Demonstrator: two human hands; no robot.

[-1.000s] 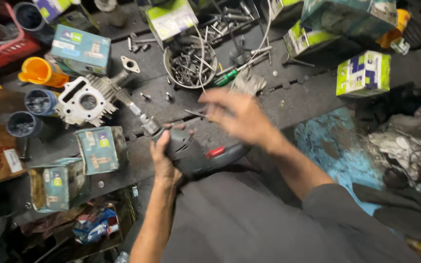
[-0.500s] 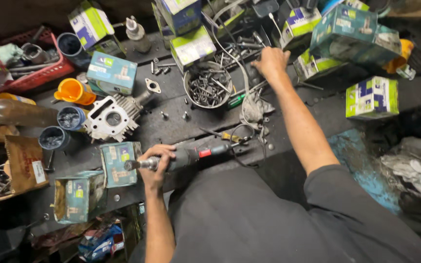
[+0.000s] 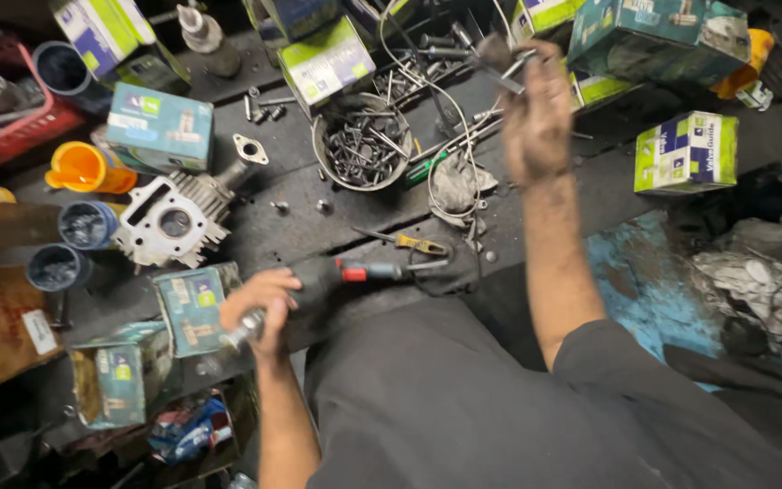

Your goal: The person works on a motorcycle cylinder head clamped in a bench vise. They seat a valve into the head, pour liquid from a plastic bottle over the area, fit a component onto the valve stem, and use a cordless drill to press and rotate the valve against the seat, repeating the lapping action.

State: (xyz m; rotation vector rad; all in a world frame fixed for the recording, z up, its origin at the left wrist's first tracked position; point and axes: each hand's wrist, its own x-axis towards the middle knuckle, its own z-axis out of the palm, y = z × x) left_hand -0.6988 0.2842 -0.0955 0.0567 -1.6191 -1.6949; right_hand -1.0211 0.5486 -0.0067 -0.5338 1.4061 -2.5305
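**Head view: drill and small metal tool in hand**

My left hand (image 3: 260, 303) has its fingers wrapped round the front of the dark power drill (image 3: 332, 276), lying on the tabletop (image 3: 282, 226) beside a teal box (image 3: 190, 306). My right hand (image 3: 536, 118), raised above the bowl of screws (image 3: 361, 142), pinches a thin metal tool (image 3: 504, 63), blurred.

Setting: a small engine or motorcycle repair workshop. Evidence: dark, grease-stained workbench (image 3: 300, 226) crowded with parts. At left, a finned grey metal engine cylinder (image 3: 174, 220) with open bore. Far centre, a round metal bowl of loose bolts and screws (image 3: 361, 142). Many green, blue and white cardboard spare-part boxes (image 3: 157, 127) scattered left, far and right. Dark power drill with red switch (image 3: 350, 274) lies at the near edge. Wires, a yellow-handled screwdriver (image 3: 409, 242) and an orange plastic funnel (image 3: 88, 167) lie about.
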